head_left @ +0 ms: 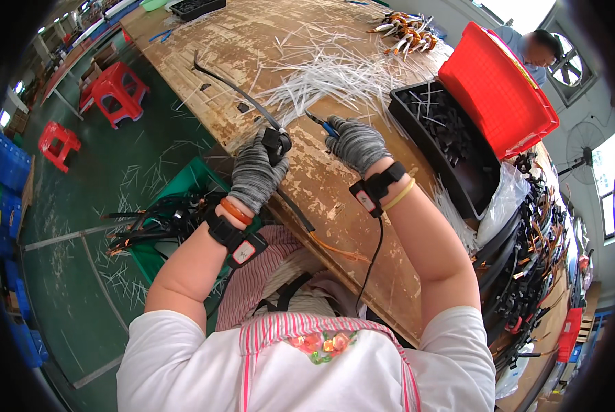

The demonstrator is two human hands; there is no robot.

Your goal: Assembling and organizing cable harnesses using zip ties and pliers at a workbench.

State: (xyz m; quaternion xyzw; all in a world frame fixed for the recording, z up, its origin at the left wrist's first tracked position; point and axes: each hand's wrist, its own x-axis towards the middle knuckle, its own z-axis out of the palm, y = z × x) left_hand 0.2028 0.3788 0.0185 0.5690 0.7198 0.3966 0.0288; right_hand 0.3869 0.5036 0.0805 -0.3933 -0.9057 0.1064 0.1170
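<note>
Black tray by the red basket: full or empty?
Partly full: small black pieces cover the black tray toward its far end; its near bottom shows bare.

Over to my left, red stools [122,88] stand on a dark green floor [63,275]. Off to the right, a caged fan [585,159] faces a pale wall [553,134], and daylight glares through a far window [527,10].

Both wrist devices [257,242] [358,188] bear red-edged white labels [244,253] [366,199] (dark marking on each).
</note>
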